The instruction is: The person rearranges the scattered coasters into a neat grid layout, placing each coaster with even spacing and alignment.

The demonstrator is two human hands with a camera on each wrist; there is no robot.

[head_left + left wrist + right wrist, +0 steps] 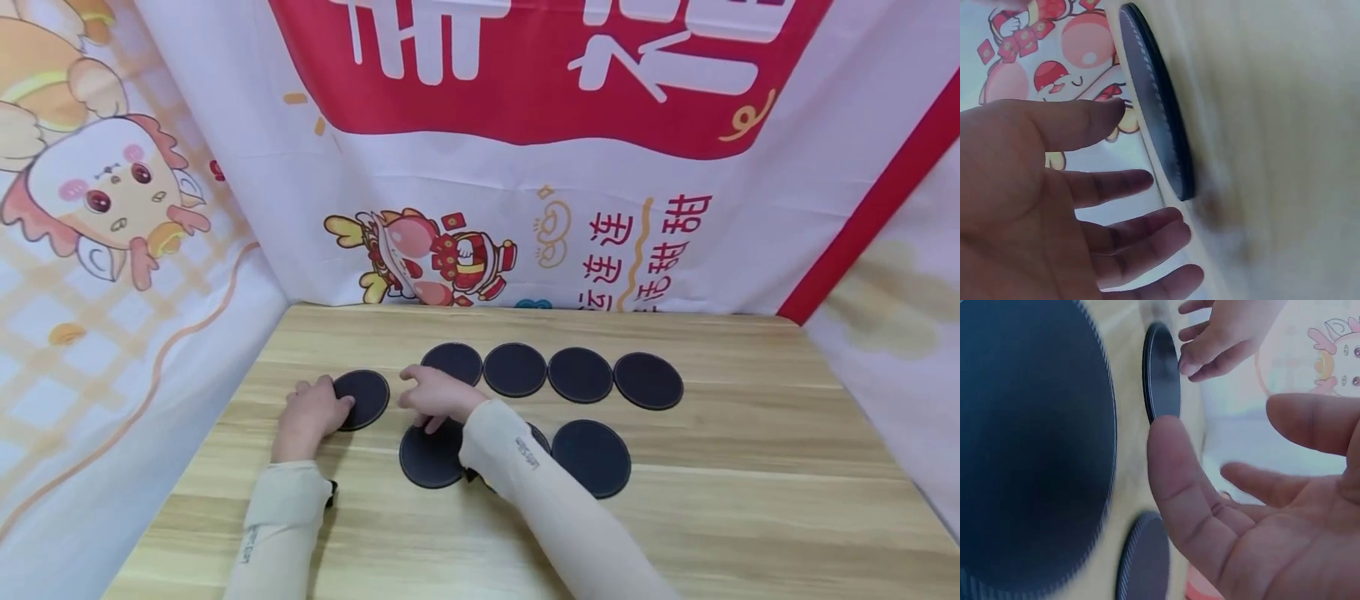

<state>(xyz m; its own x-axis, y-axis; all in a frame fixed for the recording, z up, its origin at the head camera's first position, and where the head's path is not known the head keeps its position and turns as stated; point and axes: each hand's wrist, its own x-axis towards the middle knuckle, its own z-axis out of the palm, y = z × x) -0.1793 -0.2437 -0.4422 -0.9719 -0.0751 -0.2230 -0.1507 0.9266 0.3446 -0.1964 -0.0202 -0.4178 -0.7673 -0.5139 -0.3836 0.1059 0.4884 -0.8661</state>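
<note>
A round black coaster [363,400] with a stitched edge lies at the left of the wooden table. Beside its left edge is my left hand [311,412], thumb close to the rim; the left wrist view shows the fingers spread and relaxed, not closed round it. My right hand [442,393] hovers over the gap between a front coaster [429,458] and a back-row coaster [453,360], partly covering both. In the right wrist view its fingers [1175,456] are loosely bent and hold nothing. Whether a fingertip touches the front coaster I cannot tell.
More black coasters continue the back row to the right, ending with one coaster [648,381]. Another front coaster [591,458] lies beside my right forearm, which mostly hides a neighbouring one [538,435]. Printed cloth [525,217] hangs behind the table [712,517] and at both sides.
</note>
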